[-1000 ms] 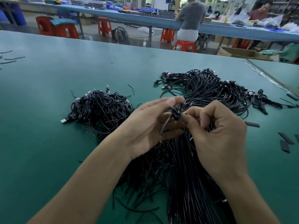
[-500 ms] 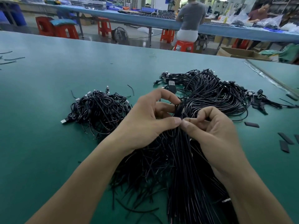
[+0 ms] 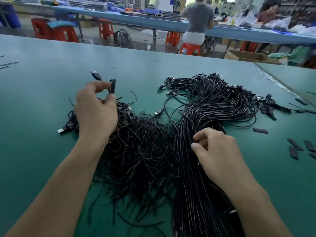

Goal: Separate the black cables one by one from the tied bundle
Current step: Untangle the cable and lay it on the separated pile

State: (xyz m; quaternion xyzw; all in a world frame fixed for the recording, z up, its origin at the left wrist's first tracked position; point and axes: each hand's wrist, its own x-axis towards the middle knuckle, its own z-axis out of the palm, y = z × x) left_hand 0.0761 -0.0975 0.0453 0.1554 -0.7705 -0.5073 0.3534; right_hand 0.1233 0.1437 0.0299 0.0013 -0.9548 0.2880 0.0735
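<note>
A thick bundle of black cables [image 3: 201, 168] runs from the near edge up the green table [image 3: 42, 151] and fans out into loops at the far right. My right hand [image 3: 217, 151] rests on the bundle's middle and pinches its strands between thumb and fingers. My left hand [image 3: 95, 110] is raised over the left heap and pinches a single folded black cable [image 3: 112, 86], whose USB plug [image 3: 95, 75] sticks up behind it. A loose heap of separated cables [image 3: 136, 147] lies between my arms, partly hidden by my left hand.
Short black sleeve pieces [image 3: 295, 147] lie scattered at the right. A few stray cable bits [image 3: 8, 64] sit at the far left edge. Beyond the table stand red stools [image 3: 56, 33], a cardboard box [image 3: 248, 57] and a seated person [image 3: 196, 23] at another bench.
My hands have parted. The left hand pulled one cable out of the bundle and carried it left over the heap. The right hand dropped lower onto the bundle.
</note>
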